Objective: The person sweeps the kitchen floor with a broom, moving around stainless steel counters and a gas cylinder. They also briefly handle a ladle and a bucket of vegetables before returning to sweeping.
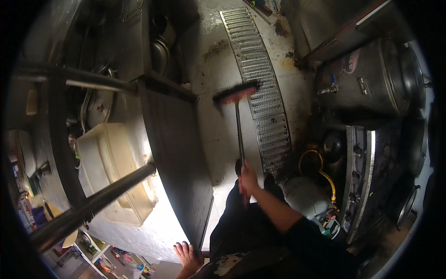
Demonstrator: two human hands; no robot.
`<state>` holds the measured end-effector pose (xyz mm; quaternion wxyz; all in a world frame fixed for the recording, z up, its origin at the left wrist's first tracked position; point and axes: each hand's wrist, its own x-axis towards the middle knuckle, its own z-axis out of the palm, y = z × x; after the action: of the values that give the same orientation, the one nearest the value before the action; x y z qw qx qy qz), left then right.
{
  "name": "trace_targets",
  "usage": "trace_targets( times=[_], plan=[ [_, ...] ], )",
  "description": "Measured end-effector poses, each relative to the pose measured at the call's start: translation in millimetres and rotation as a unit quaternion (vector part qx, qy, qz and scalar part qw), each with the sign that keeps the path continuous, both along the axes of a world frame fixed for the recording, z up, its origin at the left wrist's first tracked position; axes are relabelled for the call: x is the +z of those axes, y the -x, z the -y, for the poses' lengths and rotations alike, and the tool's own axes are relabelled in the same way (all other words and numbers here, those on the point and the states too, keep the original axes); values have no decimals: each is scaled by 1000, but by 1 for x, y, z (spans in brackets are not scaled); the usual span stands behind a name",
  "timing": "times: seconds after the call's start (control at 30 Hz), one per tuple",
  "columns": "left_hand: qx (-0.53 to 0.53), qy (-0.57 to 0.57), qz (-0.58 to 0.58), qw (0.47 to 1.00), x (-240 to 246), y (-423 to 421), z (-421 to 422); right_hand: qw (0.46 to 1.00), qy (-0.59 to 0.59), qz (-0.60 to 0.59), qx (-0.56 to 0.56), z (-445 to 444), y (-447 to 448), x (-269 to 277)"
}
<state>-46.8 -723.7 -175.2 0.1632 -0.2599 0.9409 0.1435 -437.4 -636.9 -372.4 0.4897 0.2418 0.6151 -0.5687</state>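
Observation:
My right hand (248, 179) is closed around the handle of a floor brush (238, 123), near its reddish grip end. The handle runs away from me to a wide head (235, 97) in red with dark bristles, slightly blurred. That head lies across the pale tiled floor (223, 125) and the left edge of a metal drain grate (273, 134). My left hand (189, 255) holds nothing and rests, fingers a little spread, on the near corner of a metal worktable (165, 232).
A cream plastic tub (115, 174) stands on the worktable beside metal rails (115, 195). Along the right are a gas cylinder (306, 195) with a yellow hose (327, 179), a stove (359, 181) and a large metal pot with a tap (362, 80). Dark grime marks the floor.

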Motion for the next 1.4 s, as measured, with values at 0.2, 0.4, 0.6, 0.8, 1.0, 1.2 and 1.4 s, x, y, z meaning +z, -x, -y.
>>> trace_targets(
  times=[0.2, 0.4, 0.6, 0.8, 1.0, 1.2, 1.4],
  plan=[
    [-18, 23, 17, 999, 4, -4, 0, 996, -25, 59, -55, 51, 48, -18],
    [13, 20, 31, 999, 7, -21, -6, 998, 66, 1, -12, 89, 330, -77],
    [108, 15, 64, 992, 3, -4, -10, 989, -87, -107, 59, -105, 272, -9],
    [258, -21, 144, 955, 25, 75, -19, 928, -227, -159, 250, -177, 282, -53],
    [458, -29, 169, 872, 38, 197, -5, 981, -40, -130, 140, -94, 473, -71],
    [390, -130, -22, 911, -6, 377, 29, 842, -122, -369, 375, -27, 443, 55],
    [437, -424, -86, 788, -130, 594, 93, 803, -128, -238, 532, 53, 470, 136]
  ],
)
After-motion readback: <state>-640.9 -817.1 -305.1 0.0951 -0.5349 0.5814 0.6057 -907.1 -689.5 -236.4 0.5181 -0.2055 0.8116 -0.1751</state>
